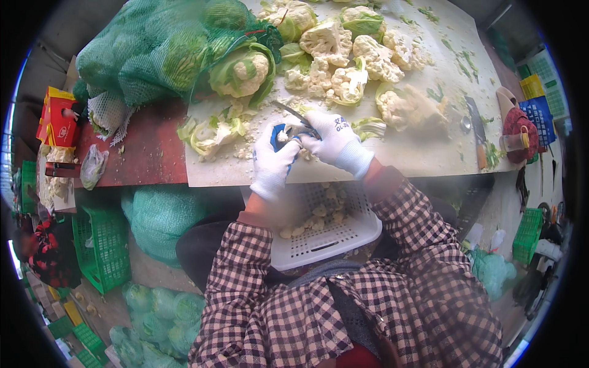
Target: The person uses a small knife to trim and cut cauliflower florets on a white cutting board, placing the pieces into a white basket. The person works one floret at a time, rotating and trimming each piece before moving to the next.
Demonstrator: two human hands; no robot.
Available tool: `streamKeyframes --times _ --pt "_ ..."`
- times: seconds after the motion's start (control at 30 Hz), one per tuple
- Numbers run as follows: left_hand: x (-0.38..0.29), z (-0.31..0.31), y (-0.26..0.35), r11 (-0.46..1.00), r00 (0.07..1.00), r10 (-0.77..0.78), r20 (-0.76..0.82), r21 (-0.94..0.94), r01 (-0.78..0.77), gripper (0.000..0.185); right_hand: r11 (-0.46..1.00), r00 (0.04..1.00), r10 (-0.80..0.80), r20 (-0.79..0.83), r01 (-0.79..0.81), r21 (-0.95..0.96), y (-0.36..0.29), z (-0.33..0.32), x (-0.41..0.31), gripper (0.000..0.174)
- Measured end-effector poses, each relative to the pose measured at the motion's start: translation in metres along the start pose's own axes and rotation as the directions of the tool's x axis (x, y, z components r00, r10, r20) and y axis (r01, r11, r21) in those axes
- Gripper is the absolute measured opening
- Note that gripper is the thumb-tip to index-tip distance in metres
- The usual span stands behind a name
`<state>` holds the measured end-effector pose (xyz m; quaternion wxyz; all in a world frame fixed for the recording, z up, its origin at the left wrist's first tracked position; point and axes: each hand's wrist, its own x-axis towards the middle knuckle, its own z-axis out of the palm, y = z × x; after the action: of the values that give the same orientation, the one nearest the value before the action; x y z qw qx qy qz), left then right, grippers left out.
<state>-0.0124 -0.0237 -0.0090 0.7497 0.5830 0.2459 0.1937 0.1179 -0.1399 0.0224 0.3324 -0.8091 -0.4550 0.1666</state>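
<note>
My left hand (272, 161), in a white knit glove with a blue palm, grips a small cauliflower floret (283, 135) over the table's front part. In my right hand (333, 140), gloved alike, is a knife whose dark blade (291, 112) points up and left, just beyond the floret. Both hands nearly meet, and the fingers hide part of the knife. A trimmed cauliflower piece with leaves (211, 138) lies left of my hands, among crumbs. Cut cauliflower heads (326, 41) are heaped beyond them. Below the table edge, a white plastic basket (322, 253) holds cut florets (317, 218).
A green net bag of cauliflowers (147, 55) covers the table's back left. Toward the right lie a broad knife with a wooden handle (481, 156) and a jar (513, 140). A green crate (103, 248) and net sacks (161, 317) stand on the floor; a person's checked sleeve (53, 253) shows far left.
</note>
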Motion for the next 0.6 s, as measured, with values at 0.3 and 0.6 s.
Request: streamKeyframes --times 0.3,0.6 --pt "-0.029 -0.016 0.031 0.970 0.938 -0.203 0.283 -0.073 0.232 0.027 0.980 0.980 -0.198 0.016 0.198 0.006 -0.003 -0.016 -0.046 0.025" --pt "-0.095 0.007 0.043 0.868 0.769 -0.433 0.470 -0.013 0.496 0.027 0.982 0.982 0.139 -0.129 -0.120 0.144 0.025 -0.029 -0.089 0.023"
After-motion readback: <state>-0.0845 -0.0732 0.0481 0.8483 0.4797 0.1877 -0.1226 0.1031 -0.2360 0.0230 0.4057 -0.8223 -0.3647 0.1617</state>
